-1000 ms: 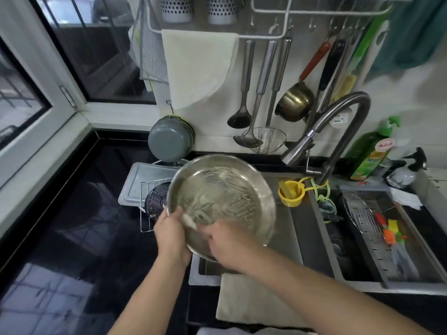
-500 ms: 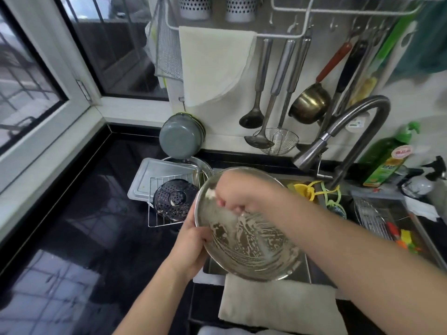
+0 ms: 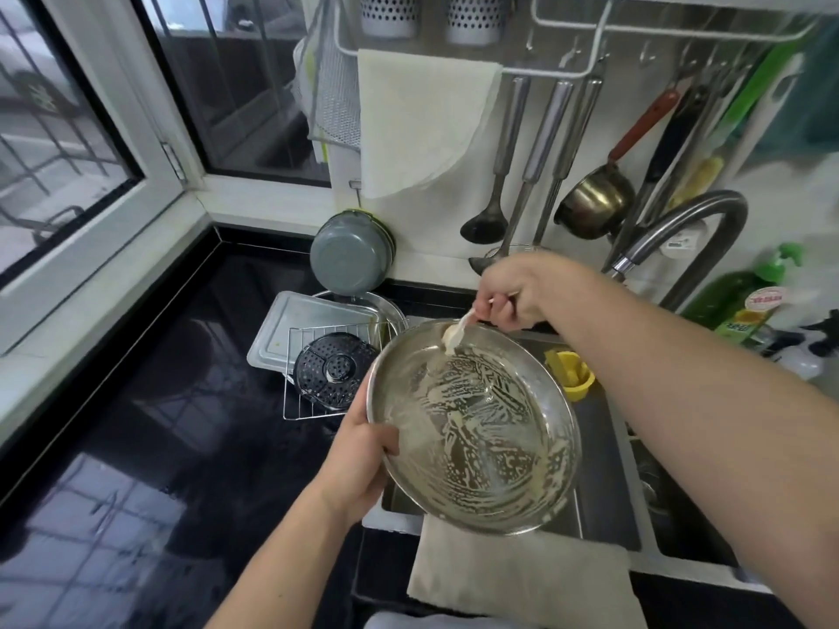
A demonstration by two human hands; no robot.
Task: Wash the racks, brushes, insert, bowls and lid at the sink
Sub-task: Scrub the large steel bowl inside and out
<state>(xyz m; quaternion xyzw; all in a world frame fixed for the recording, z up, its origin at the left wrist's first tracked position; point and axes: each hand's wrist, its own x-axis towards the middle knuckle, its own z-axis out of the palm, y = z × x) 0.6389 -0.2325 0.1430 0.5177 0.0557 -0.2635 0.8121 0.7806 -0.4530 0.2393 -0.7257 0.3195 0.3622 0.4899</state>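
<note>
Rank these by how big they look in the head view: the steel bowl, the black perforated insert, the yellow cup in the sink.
1. Steel bowl, by far the largest, though held up nearer the camera, which inflates it.
2. Black perforated insert on the wire rack.
3. Yellow cup, smallest, partly hidden behind the bowl.

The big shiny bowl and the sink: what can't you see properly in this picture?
- Head view: the tool in the right hand is mostly hidden by the fingers; only a white tip shows in the bowl.
- The sink floor is hidden by the bowl and right forearm.
- The green bottle label is too blurred to read.
- The left hand fingers under the bowl are hidden by it.
</note>
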